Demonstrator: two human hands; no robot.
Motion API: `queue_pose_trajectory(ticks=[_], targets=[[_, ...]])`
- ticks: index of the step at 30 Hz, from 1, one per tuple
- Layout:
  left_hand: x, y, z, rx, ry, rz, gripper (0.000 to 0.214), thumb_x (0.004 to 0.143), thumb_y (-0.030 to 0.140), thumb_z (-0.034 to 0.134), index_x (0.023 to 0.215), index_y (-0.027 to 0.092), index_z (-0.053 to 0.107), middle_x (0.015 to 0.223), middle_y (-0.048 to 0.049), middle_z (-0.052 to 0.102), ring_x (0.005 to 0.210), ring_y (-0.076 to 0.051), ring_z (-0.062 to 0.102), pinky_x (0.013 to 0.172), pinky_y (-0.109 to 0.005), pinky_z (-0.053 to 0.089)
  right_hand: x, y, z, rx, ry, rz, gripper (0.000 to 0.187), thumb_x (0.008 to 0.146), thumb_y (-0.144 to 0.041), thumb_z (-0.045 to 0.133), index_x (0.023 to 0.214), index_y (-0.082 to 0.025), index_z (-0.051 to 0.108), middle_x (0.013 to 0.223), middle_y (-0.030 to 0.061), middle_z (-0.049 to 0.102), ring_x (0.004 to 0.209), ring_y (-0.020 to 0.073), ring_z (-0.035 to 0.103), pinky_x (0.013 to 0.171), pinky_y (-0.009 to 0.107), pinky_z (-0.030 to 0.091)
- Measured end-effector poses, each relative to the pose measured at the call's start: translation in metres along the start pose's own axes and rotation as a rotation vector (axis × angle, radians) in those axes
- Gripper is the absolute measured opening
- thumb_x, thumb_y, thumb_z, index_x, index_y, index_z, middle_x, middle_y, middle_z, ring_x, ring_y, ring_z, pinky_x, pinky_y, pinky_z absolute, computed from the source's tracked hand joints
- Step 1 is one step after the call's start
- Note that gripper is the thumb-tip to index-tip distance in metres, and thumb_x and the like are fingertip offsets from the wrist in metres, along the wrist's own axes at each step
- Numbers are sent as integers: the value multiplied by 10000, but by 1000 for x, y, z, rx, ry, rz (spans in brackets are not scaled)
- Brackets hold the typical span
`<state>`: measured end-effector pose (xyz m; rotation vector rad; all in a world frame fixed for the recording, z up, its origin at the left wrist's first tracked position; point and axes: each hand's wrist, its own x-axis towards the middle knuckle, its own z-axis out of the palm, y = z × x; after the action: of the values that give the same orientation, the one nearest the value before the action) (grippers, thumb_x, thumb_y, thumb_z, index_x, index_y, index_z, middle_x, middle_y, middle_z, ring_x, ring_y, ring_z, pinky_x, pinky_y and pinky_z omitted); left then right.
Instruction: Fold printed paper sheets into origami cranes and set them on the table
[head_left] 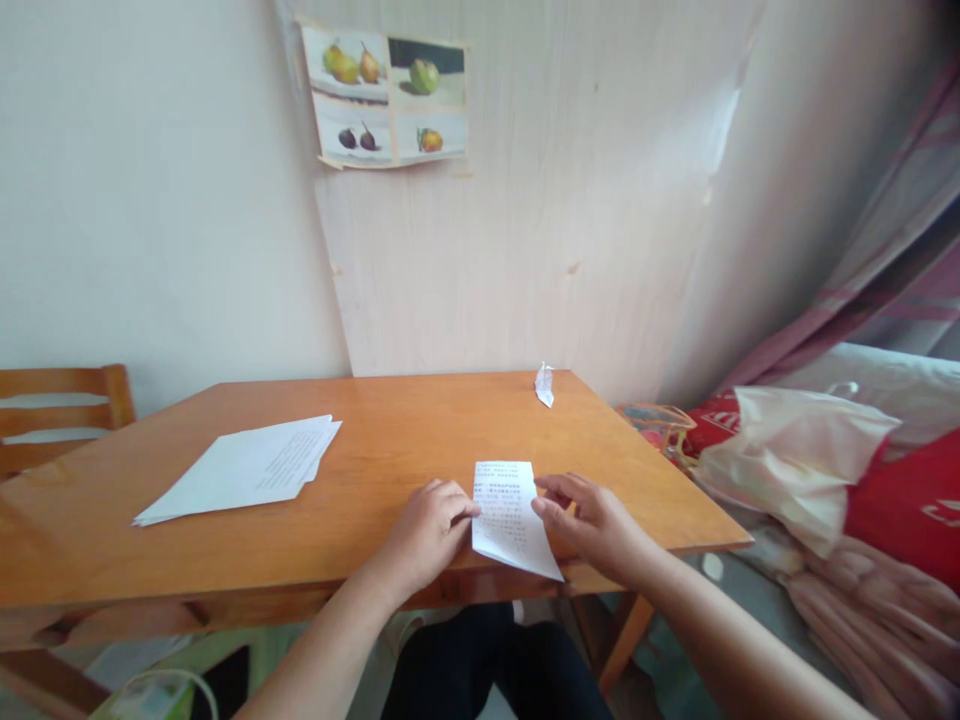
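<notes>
A printed sheet of paper (pixel 510 515), narrow and apparently folded, lies near the front edge of the table, its lower right corner reaching past that edge. At the sheet's left side is my left hand (pixel 435 528), fingers curled and thumb against the paper's edge. My right hand (pixel 592 515) hovers at the opposite side, thumb and fingers apart, close to the paper's right edge. Farther back stands a small folded paper piece (pixel 544 385) with print on it.
A stack of printed sheets (pixel 247 465) lies on the left of the wooden table (pixel 405 420). A wooden chair (pixel 60 405) is at the far left. To the right are a pale plastic bag (pixel 795 450) and red fabric (pixel 907 510). Fruit pictures (pixel 386 95) hang on the wall.
</notes>
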<state>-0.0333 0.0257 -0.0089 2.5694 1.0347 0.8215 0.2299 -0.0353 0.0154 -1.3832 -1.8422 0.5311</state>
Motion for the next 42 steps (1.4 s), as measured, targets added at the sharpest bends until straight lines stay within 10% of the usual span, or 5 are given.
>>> queue_pose_trajectory(ticks=[6,12,26,35,42], targets=[[0,1,-1,31,-17,-23,162,905,234,611,903,273,768,922,-54,714,916,-240,576,813,-349,393,-23,-16,-7,12,-209,-82,668,691,-470,852,1294,-257,658,1229,125,679,1102,355,597,969,453,428],[2,8,-9,-11,-36,-69,173,909,288,607,812,255,746,891,-53,695,893,-233,567,796,-335,395,-6,-7,2,29,-159,6,111,861,-252,637,948,-225,701,890,34,730,813,221,639,768,317,458],[25,-19,-23,-429,20,-374,182,820,276,601,966,199,677,902,-45,721,864,-237,664,779,-323,473,62,24,15,475,-139,186,211,834,-395,645,858,-186,660,790,16,664,719,181,580,638,271,426],[85,-62,-32,-390,56,-377,93,698,223,623,763,205,688,733,-13,683,714,-198,605,641,-281,419,100,36,16,379,-262,286,145,774,-322,656,780,-191,594,675,-8,615,575,142,535,517,242,368],[84,-76,-18,-374,62,-380,112,706,191,573,773,202,663,672,7,625,642,-168,548,587,-264,379,102,48,24,127,-235,300,128,801,-294,645,753,-205,567,632,-3,611,536,146,547,478,247,359]])
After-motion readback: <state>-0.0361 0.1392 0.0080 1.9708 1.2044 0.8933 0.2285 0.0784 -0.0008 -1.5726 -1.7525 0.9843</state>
